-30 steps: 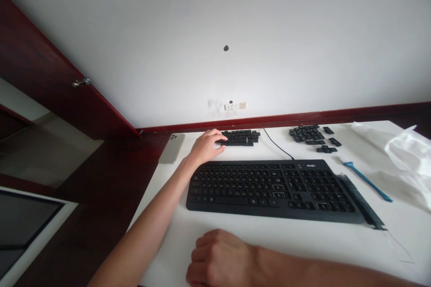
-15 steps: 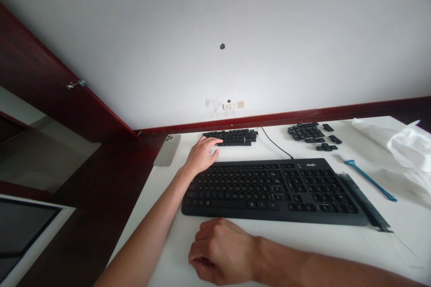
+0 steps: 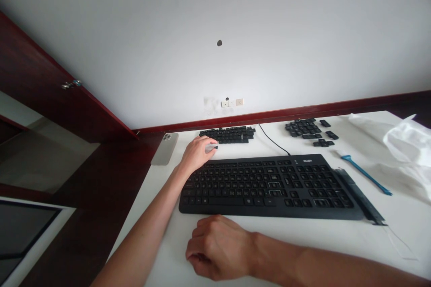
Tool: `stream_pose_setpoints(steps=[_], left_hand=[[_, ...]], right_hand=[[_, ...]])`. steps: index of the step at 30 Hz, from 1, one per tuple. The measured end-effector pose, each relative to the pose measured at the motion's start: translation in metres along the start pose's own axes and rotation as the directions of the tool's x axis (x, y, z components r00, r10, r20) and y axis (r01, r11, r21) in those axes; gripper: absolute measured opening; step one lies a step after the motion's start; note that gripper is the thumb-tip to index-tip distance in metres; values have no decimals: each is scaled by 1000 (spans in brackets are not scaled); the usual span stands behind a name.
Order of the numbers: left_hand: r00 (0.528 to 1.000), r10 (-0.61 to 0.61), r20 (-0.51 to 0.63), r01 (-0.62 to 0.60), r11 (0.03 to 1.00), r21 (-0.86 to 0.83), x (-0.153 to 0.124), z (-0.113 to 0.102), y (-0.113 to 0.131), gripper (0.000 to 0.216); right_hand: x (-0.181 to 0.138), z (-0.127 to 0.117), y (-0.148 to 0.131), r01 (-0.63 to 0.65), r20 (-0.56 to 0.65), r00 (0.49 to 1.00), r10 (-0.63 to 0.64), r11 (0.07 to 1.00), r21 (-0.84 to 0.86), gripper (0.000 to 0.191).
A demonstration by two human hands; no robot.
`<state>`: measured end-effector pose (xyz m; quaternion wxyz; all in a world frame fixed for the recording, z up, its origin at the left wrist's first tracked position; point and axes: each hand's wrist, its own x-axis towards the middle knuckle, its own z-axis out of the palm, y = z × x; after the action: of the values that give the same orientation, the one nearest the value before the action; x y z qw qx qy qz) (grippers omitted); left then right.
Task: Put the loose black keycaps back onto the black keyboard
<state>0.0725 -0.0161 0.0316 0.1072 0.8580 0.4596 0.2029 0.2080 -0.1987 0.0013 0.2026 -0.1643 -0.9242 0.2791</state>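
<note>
Just beyond the keyboard's upper left part, my left hand pinches a small black keycap between thumb and fingertips. It is beside rows of loose black keycaps on the white table. The black keyboard lies flat, with a strip of its right part covered by a dark piece. My right hand rests closed on the table below the keyboard's front edge. Its fingers curl inward, and I cannot see whether anything is inside them.
A second cluster of keycaps lies at the back right, near a blue brush and a crumpled white bag. A phone lies at the left table edge. A cable runs behind the keyboard.
My left hand has drawn back slightly from the keycap rows, its fingers closing into a pinch with a keycap now showing at the tips. My right hand stays in place.
</note>
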Motion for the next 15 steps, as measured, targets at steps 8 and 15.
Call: stream_pose_setpoints(steps=[8,15], left_hand=[[998,-55,-12,55,998,-11,1,-1,2,7],[999,-39,4,39,979,-199,-10,-31,33,9]], right_hand=[[2,0,-1,10,-4,1000,-10,999,-33,11],[0,-2,-1,5,3,1000,-5,999,-34,11]])
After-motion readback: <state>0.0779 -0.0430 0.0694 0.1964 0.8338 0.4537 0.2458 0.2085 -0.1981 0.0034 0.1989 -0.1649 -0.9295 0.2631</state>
